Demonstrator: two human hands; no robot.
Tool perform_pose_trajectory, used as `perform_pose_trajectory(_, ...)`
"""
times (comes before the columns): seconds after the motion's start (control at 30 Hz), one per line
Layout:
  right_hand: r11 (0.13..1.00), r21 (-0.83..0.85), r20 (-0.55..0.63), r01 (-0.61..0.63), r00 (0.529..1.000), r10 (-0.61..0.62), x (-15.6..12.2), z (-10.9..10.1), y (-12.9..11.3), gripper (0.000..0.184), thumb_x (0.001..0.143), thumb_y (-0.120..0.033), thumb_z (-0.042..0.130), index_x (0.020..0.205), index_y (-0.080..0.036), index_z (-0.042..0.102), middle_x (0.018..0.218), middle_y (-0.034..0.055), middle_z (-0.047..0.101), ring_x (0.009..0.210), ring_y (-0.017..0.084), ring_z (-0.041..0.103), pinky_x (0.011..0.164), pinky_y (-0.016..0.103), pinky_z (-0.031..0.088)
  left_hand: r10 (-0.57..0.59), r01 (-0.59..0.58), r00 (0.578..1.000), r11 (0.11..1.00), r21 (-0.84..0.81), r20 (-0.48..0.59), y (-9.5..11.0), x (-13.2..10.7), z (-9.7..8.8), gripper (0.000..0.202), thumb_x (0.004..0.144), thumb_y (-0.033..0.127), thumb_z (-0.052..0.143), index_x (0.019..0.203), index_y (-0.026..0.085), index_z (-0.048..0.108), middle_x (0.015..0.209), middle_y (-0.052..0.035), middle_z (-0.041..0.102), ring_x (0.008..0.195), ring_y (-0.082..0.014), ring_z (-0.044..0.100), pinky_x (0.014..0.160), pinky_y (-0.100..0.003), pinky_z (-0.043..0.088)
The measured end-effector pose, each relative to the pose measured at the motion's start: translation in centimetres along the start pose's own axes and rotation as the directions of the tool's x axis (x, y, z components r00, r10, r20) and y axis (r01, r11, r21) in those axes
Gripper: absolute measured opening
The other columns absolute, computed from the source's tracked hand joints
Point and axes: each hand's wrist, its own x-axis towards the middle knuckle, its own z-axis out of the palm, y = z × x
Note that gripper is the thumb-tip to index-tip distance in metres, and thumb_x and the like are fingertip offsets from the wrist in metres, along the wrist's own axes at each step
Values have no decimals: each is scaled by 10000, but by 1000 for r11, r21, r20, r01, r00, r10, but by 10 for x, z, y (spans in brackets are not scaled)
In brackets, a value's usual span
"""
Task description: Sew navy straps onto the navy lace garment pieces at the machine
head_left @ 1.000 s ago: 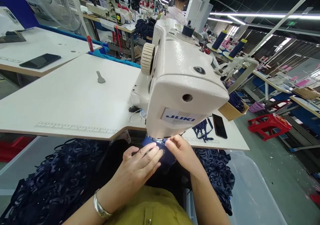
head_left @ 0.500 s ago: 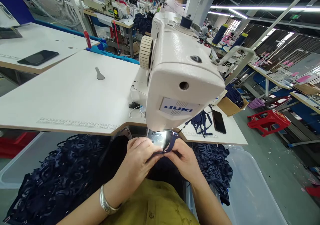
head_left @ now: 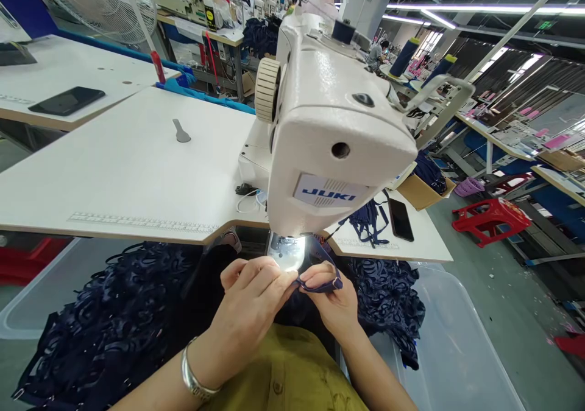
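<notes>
A white JUKI sewing machine (head_left: 329,125) stands on the white table (head_left: 128,173) in front of me. Below its lit needle plate (head_left: 286,254), my left hand (head_left: 253,304) and my right hand (head_left: 331,295) meet, both pinched on a narrow navy blue strap (head_left: 320,286). The strap loops over my right fingers, just in front of the plate. A silver bracelet sits on my left wrist.
Piles of navy straps fill clear bins at my left (head_left: 105,326) and right (head_left: 388,307). A black phone (head_left: 401,219) and more straps (head_left: 368,222) lie right of the machine. Another phone (head_left: 68,100), a fan (head_left: 100,3), thread cones (head_left: 404,58), a red stool (head_left: 491,216) surround.
My hands have pulled the navy strap back from under the machine's foot towards me, baring the lit needle plate. Both hands went from pressing fabric flat to pinching the strap.
</notes>
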Motion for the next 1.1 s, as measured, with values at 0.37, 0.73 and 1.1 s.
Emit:
perform_pose_trajectory(0.37,980,-180,119,-89,987,111,-4,-8,-4,82,876,-204,594,821,-261,617,838,12,683,746,157,630,716,302,493,-63,66,996,996,-54,57,0,-1,-1,150,920,166,496,1033,198,589,893,-27,631,917,-187,510,786,-339,356)
perform_pose_trajectory(0.73,904,-296,-16,-309,948,319,28,11,-12,39,856,-196,547,887,-219,543,818,-15,601,755,141,549,722,259,437,120,-123,992,982,143,33,-16,-10,1,319,939,137,426,1236,137,543,1212,-103,625,1205,-227,483,989,-384,336)
perform_pose_trajectory(1.1,879,16,-7,-477,879,477,49,12,13,102,822,-297,535,827,-224,463,683,-51,435,595,114,447,564,223,410,112,-148,980,963,227,166,-34,-22,23,473,945,73,353,1363,274,442,1267,-15,624,1217,-149,525,898,-299,382)
